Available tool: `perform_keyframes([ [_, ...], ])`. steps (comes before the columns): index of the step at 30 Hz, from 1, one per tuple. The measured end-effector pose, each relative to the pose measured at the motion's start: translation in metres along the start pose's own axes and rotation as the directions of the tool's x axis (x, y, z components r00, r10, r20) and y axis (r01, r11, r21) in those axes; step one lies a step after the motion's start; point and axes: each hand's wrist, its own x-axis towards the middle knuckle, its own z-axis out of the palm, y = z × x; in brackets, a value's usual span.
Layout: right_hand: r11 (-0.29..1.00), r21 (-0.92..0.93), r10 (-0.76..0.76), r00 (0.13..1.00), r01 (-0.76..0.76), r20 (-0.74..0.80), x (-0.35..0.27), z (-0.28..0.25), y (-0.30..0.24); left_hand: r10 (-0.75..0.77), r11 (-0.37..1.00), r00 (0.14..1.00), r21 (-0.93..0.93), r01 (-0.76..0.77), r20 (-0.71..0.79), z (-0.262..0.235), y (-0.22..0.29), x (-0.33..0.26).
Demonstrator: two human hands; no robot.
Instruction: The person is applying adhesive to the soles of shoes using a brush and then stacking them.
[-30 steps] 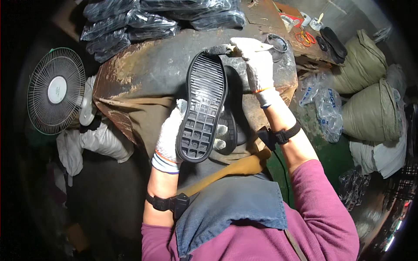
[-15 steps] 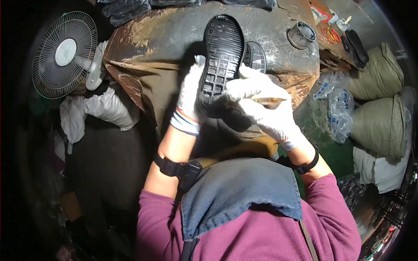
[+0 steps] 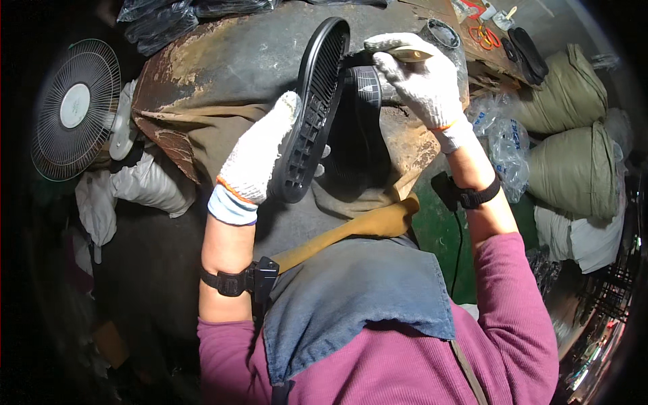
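Shoe sole (image 3: 320,101) tilted by the table (image 3: 243,57), gripped in left hand (image 3: 260,150); right hand (image 3: 425,84) closed round a brush (image 3: 410,55), bristles near the sole's upper rim, contact unclear. Brace sole steady, light even strokes, left fingers clear of bristles

The sole (image 3: 312,115) in the left fingers (image 3: 289,104) rises tilted, blocking a straight pass across to the right fingers (image 3: 383,64). The brush (image 3: 410,55) reaches leftward from the right fingers towards it; whether the two touch is hard to tell. A second sole (image 3: 366,128) fills the room below and left of the right fingers; a can (image 3: 444,34) stands just beyond, rightward. Beyond the left fingers, bare desk (image 3: 246,57) gives passage leftward, up to wrapped bundles (image 3: 162,25).
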Motion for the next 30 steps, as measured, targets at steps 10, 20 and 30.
perform_keyframes([
  [10, 0.902, -0.149, -0.387, 0.912, 0.405, 0.137, 0.046, 0.027, 0.018, 0.003, 0.916, 0.963, -0.387, 0.104, 0.268, 0.003, -0.032, 0.0],
  [20, 0.935, 0.337, 0.137, 0.989, -0.109, -0.062, 0.005, 0.048, 0.008, 0.095, 0.845, 0.951, -0.529, 0.079, 0.294, -0.01, -0.041, 0.0],
  [30, 0.859, 0.479, 0.109, 0.979, -0.179, 0.17, -0.038, 0.055, -0.051, 0.24, 0.823, 0.897, -0.568, 0.015, 0.371, -0.013, -0.051, 0.006],
])
